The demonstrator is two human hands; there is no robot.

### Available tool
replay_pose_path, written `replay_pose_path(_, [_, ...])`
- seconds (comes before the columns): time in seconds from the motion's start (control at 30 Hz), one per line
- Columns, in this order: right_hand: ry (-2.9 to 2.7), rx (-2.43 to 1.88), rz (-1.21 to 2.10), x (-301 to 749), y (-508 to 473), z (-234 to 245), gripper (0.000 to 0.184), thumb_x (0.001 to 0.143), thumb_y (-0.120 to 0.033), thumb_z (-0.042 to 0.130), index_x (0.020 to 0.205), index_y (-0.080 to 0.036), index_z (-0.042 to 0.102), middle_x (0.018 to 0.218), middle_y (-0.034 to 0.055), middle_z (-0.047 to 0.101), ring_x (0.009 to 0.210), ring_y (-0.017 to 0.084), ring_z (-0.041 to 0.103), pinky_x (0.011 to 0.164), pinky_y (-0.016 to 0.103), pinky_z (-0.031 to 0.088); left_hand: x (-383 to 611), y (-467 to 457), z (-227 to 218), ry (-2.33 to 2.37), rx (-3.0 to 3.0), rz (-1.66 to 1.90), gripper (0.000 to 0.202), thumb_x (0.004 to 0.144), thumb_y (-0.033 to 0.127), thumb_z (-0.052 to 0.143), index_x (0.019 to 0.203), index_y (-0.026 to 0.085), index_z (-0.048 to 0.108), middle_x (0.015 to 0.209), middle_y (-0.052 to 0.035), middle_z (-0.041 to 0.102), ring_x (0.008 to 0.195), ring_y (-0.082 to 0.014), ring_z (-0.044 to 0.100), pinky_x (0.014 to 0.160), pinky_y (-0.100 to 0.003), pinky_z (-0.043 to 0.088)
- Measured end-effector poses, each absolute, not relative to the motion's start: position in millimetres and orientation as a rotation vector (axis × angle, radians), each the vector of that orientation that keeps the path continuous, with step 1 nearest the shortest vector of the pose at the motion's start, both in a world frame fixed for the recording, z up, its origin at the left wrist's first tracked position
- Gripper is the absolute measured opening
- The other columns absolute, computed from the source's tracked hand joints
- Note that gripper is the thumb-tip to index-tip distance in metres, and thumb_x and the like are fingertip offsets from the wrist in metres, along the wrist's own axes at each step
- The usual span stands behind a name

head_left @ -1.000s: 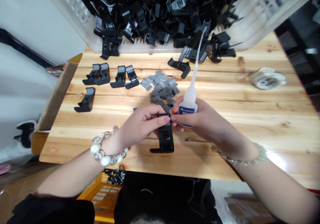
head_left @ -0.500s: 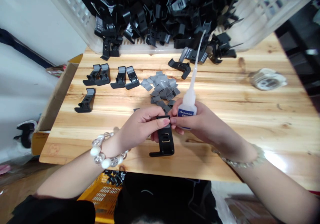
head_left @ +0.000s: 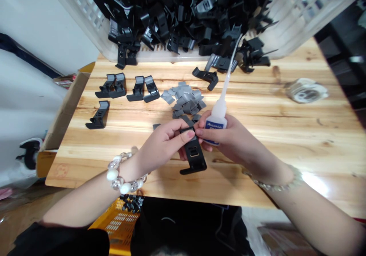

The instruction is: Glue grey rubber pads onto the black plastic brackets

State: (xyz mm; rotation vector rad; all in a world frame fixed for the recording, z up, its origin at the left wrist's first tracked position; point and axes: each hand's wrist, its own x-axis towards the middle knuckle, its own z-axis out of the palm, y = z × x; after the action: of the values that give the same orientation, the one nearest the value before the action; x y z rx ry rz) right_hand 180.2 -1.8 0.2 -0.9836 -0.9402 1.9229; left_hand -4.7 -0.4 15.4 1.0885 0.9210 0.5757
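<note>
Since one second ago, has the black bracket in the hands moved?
Yes. The black bracket has tilted: its lower foot swung right, toward the right hand, judged against the wooden table's near edge. Its top stays pinched.

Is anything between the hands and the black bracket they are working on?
Nothing visible is. The left hand pinches the top of the black bracket directly, and the right hand, which also holds the glue bottle, touches the same top edge from the other side.
</note>
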Motion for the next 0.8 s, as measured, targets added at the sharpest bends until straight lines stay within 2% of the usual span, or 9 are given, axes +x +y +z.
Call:
replay_pose_path(0.1, [-0.933, -0.991, 1.908, 180, -2, -1, 0.018, 0.075, -0.017, 0.077, 0.076, -0.017, 0.059, 0.063, -0.0024, 0.062, 0.052, 0.008, 0.054, 0.048, 0.020, 0.043, -4, 0, 15, 0.931, 1.019, 0.509, 0.018, 0.093, 0.031, 0.059, 0.087, 0.015, 0.058, 0.076, -0.0011, 0.070, 0.062, -0.0093, 0.066, 0.052, -0.015, 0.052])
replay_pose_path(0.23, [-0.969, -0.974, 1.915, 179, -2, -3, 0.016, 0.076, -0.014, 0.074, 0.078, -0.018, 0.058, 0.062, -0.0022, 0.062, 0.053, 0.010, 0.058, 0.049, 0.022, 0.042, -7, 3, 13, 0.874, 0.928, 0.458, 0.021, 0.091, 0.035, 0.062, 0.090, 0.015, 0.058, 0.084, -0.0055, 0.074, 0.076, -0.0136, 0.070, 0.062, -0.020, 0.055])
replay_pose_path(0.53, [-0.991, -1.019, 1.865, 182, 0, -2, 0.016, 0.076, -0.017, 0.074, 0.078, -0.017, 0.058, 0.062, -0.0020, 0.061, 0.053, 0.011, 0.056, 0.049, 0.024, 0.040, -9, 5, 14, 0.823, 0.877, 0.509, 0.017, 0.091, 0.027, 0.064, 0.084, 0.015, 0.053, 0.078, -0.0053, 0.076, 0.074, -0.0145, 0.072, 0.063, -0.022, 0.057])
replay_pose_path(0.8, [-0.913, -1.147, 1.757, 187, 9, -3, 0.022, 0.067, -0.018, 0.080, 0.075, -0.017, 0.060, 0.067, -0.0010, 0.061, 0.054, 0.009, 0.051, 0.048, 0.024, 0.038, -8, 2, 16, 0.840, 0.934, 0.590, 0.026, 0.085, 0.033, 0.069, 0.082, 0.017, 0.050, 0.070, -0.0035, 0.074, 0.066, -0.0165, 0.073, 0.059, -0.025, 0.058])
